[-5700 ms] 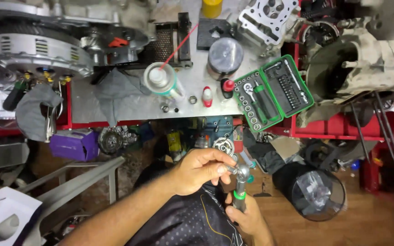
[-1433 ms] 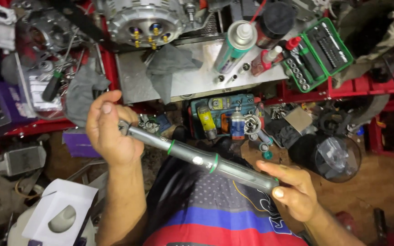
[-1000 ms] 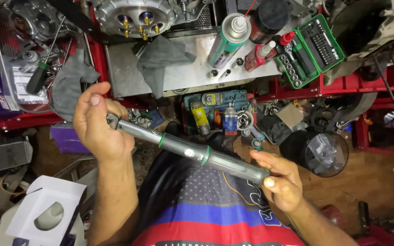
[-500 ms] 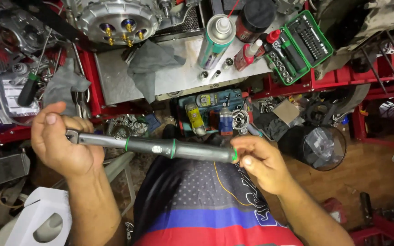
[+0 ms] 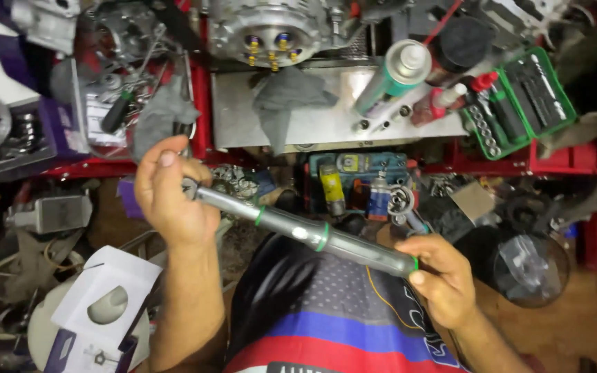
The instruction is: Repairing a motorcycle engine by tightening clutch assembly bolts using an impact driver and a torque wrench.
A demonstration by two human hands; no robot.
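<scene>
The left hand (image 5: pixel 174 197) is closed on the head of a long grey metal wrench with green rings (image 5: pixel 298 231), the right hand (image 5: pixel 440 280) pinches its handle end, so it stays level between them.

A cluttered workshop lay below. A metal bench (image 5: pixel 326 124) on a red frame (image 5: pixel 568 164) carried a grey rag (image 5: pixel 281 103), a spray can (image 5: pixel 392 83) and a green socket case (image 5: pixel 519 103). An engine casing (image 5: pixel 271 27) sat at its far edge. Beneath, a blue tool tray (image 5: pixel 361 179) held small parts. The brown wooden floor (image 5: pixel 575 324) showed at right, a white cardboard box (image 5: pixel 105 304) at left.
</scene>
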